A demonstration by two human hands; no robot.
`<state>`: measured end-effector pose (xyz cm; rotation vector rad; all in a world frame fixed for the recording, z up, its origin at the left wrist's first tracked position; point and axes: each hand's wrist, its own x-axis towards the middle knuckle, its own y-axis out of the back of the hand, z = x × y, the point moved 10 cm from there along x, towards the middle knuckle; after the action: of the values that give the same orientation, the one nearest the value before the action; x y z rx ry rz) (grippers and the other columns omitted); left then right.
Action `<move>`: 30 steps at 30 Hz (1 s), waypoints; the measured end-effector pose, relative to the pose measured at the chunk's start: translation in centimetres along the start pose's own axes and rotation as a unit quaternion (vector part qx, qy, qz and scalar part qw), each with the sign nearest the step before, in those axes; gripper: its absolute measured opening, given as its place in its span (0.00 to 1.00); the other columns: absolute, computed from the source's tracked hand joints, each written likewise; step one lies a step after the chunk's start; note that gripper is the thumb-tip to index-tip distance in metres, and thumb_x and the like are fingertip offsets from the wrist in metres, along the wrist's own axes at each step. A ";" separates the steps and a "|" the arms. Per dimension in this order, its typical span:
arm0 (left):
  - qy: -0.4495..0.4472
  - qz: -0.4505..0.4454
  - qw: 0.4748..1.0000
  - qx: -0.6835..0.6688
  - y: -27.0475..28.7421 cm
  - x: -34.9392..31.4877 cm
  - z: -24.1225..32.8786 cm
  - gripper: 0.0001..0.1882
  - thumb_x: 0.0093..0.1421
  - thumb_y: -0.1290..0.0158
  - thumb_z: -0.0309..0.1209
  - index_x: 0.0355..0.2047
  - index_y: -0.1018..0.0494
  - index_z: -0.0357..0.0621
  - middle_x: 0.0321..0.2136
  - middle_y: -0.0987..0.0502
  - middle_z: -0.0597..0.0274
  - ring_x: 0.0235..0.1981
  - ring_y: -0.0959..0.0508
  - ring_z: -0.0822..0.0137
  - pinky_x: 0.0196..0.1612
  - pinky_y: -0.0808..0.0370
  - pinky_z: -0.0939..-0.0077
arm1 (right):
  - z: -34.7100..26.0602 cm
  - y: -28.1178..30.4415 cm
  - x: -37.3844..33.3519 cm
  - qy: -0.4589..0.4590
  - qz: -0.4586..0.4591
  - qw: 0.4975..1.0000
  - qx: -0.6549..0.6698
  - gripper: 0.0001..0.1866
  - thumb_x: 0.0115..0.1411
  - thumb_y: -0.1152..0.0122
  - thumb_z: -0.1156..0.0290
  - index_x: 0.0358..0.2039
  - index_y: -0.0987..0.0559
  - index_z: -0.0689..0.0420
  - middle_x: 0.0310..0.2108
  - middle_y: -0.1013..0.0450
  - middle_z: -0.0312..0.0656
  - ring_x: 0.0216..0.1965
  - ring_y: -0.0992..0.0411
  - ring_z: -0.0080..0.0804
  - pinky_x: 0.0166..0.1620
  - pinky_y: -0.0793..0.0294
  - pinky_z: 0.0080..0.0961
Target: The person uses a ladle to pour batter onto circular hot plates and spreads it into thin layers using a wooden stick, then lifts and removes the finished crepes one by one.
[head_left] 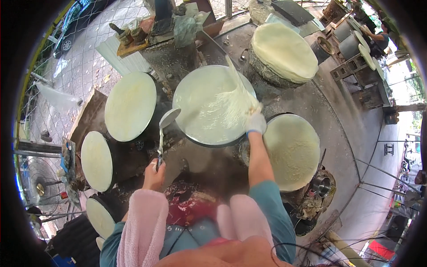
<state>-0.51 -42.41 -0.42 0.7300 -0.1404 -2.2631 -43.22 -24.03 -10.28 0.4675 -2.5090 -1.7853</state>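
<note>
My right hand (pixel 255 121), in a white glove, grips the edge of a thin pale sheet (pixel 235 95) and lifts it off the round steaming plate (pixel 200 111) in front of me. The sheet hangs stretched up and away from the plate. My left hand (pixel 154 171) holds the handle of a metal ladle (pixel 168 119); its bowl sits at the plate's left rim and batter drips along it. Both forearms come up from the bottom edge, with a pink cloth draped over the left one.
Round plates covered in pale batter stand at left (pixel 130 106), lower left (pixel 96 161) and right (pixel 291 149). A stack of finished sheets (pixel 284 51) rests on a woven stand behind. A metal pot (pixel 321 184) sits at right. A person works at far top right.
</note>
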 end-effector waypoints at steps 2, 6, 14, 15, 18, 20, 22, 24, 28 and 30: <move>-0.048 0.018 0.998 0.039 0.7 0.2 -0.8 0.05 0.62 0.56 0.29 0.30 0.36 0.41 0.12 0.38 0.70 0.07 0.40 0.78 0.11 0.44 0.82 | -2.4 0.8 2.9 -0.010 0.002 1.000 -0.012 0.23 0.58 0.54 0.49 0.42 0.30 0.57 0.31 0.26 0.53 0.32 0.26 0.50 0.35 0.27 0.43; -0.039 0.024 0.998 0.048 0.6 0.0 -1.3 0.05 0.61 0.56 0.29 0.29 0.36 0.42 0.12 0.38 0.70 0.07 0.40 0.78 0.11 0.44 0.81 | -8.4 2.8 -3.2 0.166 0.019 0.976 0.136 0.27 0.56 0.46 0.55 0.50 0.31 0.61 0.37 0.27 0.53 0.35 0.26 0.49 0.38 0.26 0.37; -0.041 0.025 0.998 0.038 -1.6 0.9 0.9 0.05 0.60 0.54 0.29 0.30 0.34 0.42 0.11 0.37 0.71 0.09 0.39 0.78 0.12 0.43 0.80 | 5.3 -8.2 -21.1 -0.251 -0.189 0.654 0.688 0.16 0.60 0.48 0.74 0.50 0.29 0.55 0.31 0.29 0.31 0.21 0.36 0.13 0.20 0.38 0.11; -0.028 -0.007 0.999 0.017 -2.5 1.6 1.2 0.05 0.60 0.54 0.29 0.28 0.35 0.42 0.11 0.37 0.70 0.08 0.38 0.78 0.12 0.42 0.80 | 4.3 -7.6 -21.6 -0.243 -0.260 0.682 0.639 0.14 0.60 0.48 0.75 0.47 0.27 0.54 0.30 0.29 0.30 0.19 0.37 0.14 0.19 0.40 0.10; -0.061 -0.081 0.995 -0.006 -6.2 4.4 5.1 0.09 0.61 0.55 0.31 0.25 0.38 0.44 0.08 0.37 0.68 0.05 0.38 0.75 0.09 0.42 0.79 | 6.1 -6.8 -16.0 -0.117 -0.133 0.659 0.731 0.12 0.58 0.44 0.71 0.44 0.25 0.51 0.19 0.31 0.29 0.11 0.41 0.15 0.13 0.44 0.13; -0.092 -0.120 0.988 0.008 -8.4 7.1 8.0 0.13 0.61 0.56 0.31 0.20 0.39 0.43 0.07 0.38 0.67 0.05 0.39 0.74 0.09 0.42 0.78 | 8.6 -7.3 -14.3 -0.201 -0.177 0.703 0.659 0.12 0.58 0.44 0.73 0.43 0.25 0.54 0.22 0.31 0.28 0.14 0.40 0.15 0.14 0.43 0.12; -0.111 -0.140 0.984 0.010 -10.8 10.4 10.8 0.14 0.60 0.55 0.31 0.17 0.38 0.42 0.07 0.38 0.66 0.07 0.38 0.74 0.12 0.41 0.78 | 8.1 -6.8 -14.6 -0.232 -0.233 0.721 0.610 0.12 0.57 0.44 0.72 0.43 0.25 0.53 0.21 0.32 0.27 0.14 0.41 0.14 0.14 0.44 0.11; -0.113 -0.153 0.982 0.008 -12.5 15.6 10.9 0.13 0.59 0.53 0.30 0.19 0.38 0.41 0.10 0.37 0.67 0.08 0.38 0.75 0.14 0.42 0.78 | 6.2 -5.0 -16.4 -0.210 -0.270 0.734 0.586 0.12 0.58 0.44 0.71 0.43 0.25 0.53 0.21 0.33 0.27 0.14 0.41 0.14 0.14 0.45 0.11; -0.058 -0.195 0.976 -0.081 -16.6 21.8 12.6 0.11 0.56 0.53 0.27 0.19 0.35 0.36 0.12 0.36 0.64 0.10 0.37 0.74 0.14 0.42 0.78 | 6.7 -2.9 -19.4 -0.121 -0.217 0.786 0.566 0.12 0.58 0.44 0.68 0.43 0.25 0.52 0.21 0.33 0.26 0.16 0.40 0.12 0.14 0.45 0.10; -0.017 -0.244 0.969 -0.022 -18.1 22.8 11.4 0.11 0.54 0.52 0.27 0.17 0.33 0.37 0.13 0.33 0.63 0.12 0.35 0.73 0.16 0.39 0.76 | 8.2 -5.1 -22.0 -0.200 -0.161 0.752 0.607 0.16 0.58 0.43 0.67 0.48 0.26 0.53 0.23 0.32 0.25 0.17 0.40 0.11 0.16 0.44 0.09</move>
<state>-30.77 -46.33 -7.06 0.7650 0.0861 -2.7348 -22.69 -12.38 -14.50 0.5525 -3.7817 0.1052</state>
